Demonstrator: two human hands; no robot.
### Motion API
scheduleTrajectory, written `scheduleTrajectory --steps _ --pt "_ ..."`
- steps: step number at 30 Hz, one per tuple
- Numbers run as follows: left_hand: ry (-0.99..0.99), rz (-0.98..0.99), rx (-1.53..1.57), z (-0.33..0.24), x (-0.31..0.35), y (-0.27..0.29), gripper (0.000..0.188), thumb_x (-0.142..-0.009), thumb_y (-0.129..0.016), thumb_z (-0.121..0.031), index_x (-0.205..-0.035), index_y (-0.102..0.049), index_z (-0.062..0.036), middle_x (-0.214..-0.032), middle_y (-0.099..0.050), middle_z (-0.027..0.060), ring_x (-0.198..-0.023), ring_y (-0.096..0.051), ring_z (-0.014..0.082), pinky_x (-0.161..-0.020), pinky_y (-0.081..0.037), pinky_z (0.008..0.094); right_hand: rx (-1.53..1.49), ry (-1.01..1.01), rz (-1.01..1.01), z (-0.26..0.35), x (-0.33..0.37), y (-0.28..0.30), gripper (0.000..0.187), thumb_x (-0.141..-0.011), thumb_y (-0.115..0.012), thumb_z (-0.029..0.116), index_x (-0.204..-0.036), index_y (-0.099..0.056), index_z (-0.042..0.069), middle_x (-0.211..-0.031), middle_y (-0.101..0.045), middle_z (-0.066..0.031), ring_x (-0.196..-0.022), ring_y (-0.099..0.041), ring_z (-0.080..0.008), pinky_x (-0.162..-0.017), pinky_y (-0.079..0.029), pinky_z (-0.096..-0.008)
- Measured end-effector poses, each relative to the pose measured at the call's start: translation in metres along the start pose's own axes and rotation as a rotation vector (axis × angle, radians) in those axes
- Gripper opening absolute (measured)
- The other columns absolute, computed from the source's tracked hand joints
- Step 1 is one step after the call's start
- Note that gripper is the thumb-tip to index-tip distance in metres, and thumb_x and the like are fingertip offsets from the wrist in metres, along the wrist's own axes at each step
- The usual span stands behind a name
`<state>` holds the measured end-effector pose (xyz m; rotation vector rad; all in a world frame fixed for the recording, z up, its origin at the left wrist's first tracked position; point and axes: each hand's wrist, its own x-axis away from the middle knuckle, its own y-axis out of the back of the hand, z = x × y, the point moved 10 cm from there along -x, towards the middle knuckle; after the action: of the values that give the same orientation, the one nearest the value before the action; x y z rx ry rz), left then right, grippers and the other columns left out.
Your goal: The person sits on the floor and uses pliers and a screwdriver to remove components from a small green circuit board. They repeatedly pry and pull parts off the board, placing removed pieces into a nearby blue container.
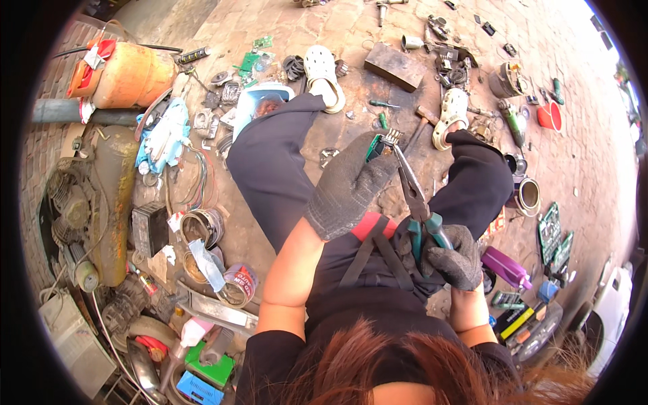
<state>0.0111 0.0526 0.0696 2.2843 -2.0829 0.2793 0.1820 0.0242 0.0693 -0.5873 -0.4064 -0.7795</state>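
My left hand [347,189], in a dark grey work glove, is closed around a small component with a green board and a row of metal pins [386,140]. In my gloved right hand [459,258] is a pair of long-nose pliers [413,192] with teal handles, tilted up and to the left. The tips of its jaws reach the metal pins, and I cannot tell whether they grip them. Both hands are above my lap, between my knees. My left fingertips partly cover the component.
On the brick ground beyond lie a rectangular block [395,66], a hammer [426,116] and a screwdriver [383,104]. An orange gas cylinder [138,74], a blue basin [246,108] and open cans crowd the left. A red cup [549,116], circuit boards [550,229] and a purple bottle [505,266] lie right.
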Motion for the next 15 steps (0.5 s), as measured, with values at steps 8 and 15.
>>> scheduleTrajectory --steps 8,15 --pt "0.000 0.000 0.613 0.003 0.004 -0.027 0.039 -0.097 -0.054 -0.027 -0.125 -0.049 -0.0004 -0.083 -0.055 0.0009 -0.062 -0.047 0.0062 -0.053 -0.039 0.0218 0.134 0.156 -0.040 -0.009 0.001 0.005 0.032 -0.073 -0.062 0.015 -0.094 -0.065 -0.008 -0.074 -0.064 -0.0083 -0.063 -0.057 -0.0122 -0.059 -0.047 -0.0246" --pt "-0.189 0.003 0.427 -0.009 0.006 -0.018 0.053 -0.094 -0.057 -0.037 -0.129 -0.047 0.0019 -0.097 -0.058 0.0035 -0.078 -0.053 0.0084 -0.068 -0.044 0.0224 -0.229 0.133 0.173 -0.016 -0.001 -0.015 0.042 -0.069 -0.071 0.031 -0.081 -0.059 -0.007 -0.072 -0.060 -0.0147 -0.056 -0.056 -0.0197 -0.054 -0.045 -0.0272"
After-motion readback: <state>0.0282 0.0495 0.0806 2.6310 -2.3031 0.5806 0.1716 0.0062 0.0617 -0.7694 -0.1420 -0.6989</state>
